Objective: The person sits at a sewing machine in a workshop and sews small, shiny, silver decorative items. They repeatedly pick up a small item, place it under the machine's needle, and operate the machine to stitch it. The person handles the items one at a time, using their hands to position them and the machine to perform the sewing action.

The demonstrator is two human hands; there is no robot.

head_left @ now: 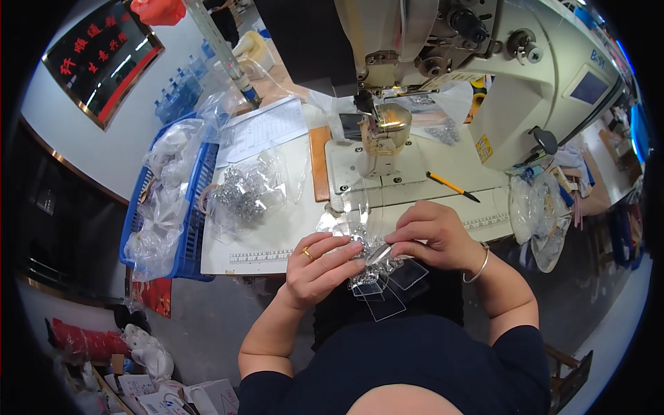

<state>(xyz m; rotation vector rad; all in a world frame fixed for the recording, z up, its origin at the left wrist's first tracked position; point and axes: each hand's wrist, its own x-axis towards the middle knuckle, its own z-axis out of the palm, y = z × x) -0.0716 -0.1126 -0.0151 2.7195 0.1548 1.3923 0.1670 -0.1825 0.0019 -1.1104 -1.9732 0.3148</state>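
Note:
My left hand [319, 268] and my right hand [430, 236] meet just in front of the table's near edge. Together they hold a small stack of clear plastic pieces [384, 283] with a silvery beaded trim [366, 266]. The flat transparent squares fan out below my fingers, over my dark lap. My right thumb and forefinger pinch a shiny bit at the top of the stack. A ring shows on my left hand and a bangle on my right wrist.
A white sewing machine [484, 69] stands on the white table [277, 238], its needle post [384, 131] just beyond my hands. A yellow pencil [451, 186] lies to the right. Bags of silvery trim [245, 194] and a blue basket [190, 228] sit left.

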